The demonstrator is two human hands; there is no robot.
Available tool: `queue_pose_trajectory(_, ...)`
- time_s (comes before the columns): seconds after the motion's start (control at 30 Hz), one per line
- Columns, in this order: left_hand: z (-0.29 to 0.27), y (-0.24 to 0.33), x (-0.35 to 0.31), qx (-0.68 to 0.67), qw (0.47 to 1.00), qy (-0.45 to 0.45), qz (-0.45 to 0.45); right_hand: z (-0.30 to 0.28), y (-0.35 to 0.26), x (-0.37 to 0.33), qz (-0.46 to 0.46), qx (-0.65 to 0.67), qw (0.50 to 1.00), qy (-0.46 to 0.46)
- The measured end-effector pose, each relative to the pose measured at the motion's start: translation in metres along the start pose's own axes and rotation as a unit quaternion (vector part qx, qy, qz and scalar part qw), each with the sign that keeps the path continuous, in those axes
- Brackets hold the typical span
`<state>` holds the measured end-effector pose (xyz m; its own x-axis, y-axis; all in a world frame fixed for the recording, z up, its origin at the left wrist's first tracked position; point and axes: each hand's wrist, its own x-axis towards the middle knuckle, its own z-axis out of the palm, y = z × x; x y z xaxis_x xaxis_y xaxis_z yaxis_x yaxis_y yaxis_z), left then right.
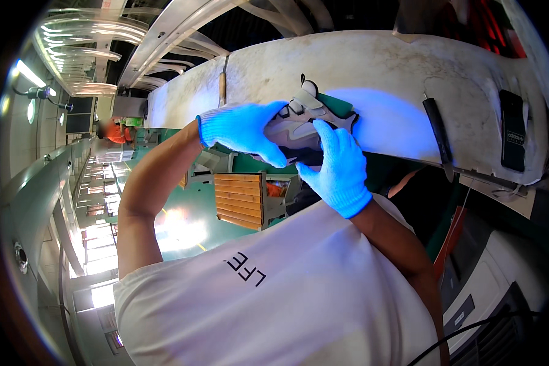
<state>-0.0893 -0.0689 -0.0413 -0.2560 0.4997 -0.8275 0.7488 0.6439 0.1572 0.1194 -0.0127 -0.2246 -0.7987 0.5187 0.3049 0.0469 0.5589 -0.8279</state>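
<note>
A grey sneaker (296,130) with pale overlays and dark lining is held between both hands at the near edge of the bench. My left hand (241,131), in a knitted glove lit bright blue, wraps one end of the sneaker, thumb and fingers apart around it. My right hand (343,168), gloved likewise, grips the other end, with fingertips on its upper and the thumb beneath. The sole is mostly hidden. Behind the sneaker, a dark green piece (335,105) shows; I cannot tell whether it is attached.
Blue-violet light falls on the stained pale bench (384,70). Toward its right end lie a black-handled tool (435,125) and a black strap-like piece (512,131). A wooden-handled tool (222,88) lies left. Below the bench is a slatted wooden stool (239,198). Far left, a person in orange (117,132) appears.
</note>
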Motion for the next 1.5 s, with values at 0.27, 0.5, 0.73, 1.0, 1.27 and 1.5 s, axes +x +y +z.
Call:
queue_pose_trajectory(0.27,0.026,-0.009,0.023,0.034,0.996,0.078,0.004,0.006,0.002,-0.007,-0.026,-0.013,1.000,-0.006)
queue_pose_trajectory(0.5,0.036,0.018,0.027,0.097,0.984,0.129,-0.076,0.007,0.002,-0.004,-0.024,-0.008,1.000,-0.013)
queue_pose_trajectory(0.73,0.026,0.020,0.032,0.030,0.985,0.168,-0.012,0.006,-0.013,0.011,-0.019,-0.040,0.999,0.014)
queue_pose_trajectory(1.0,0.015,-0.042,0.007,-0.344,0.897,0.009,0.278,-0.051,0.025,-0.026,0.092,0.143,0.985,0.004)
queue_pose_trajectory(1.27,0.142,-0.015,0.022,-0.677,0.598,0.065,0.423,-0.047,0.021,-0.032,0.226,0.430,0.873,0.045)
queue_pose_trajectory(1.5,0.217,0.039,0.068,-0.800,0.486,0.137,0.325,-0.037,0.009,-0.039,0.269,0.350,0.894,0.074)
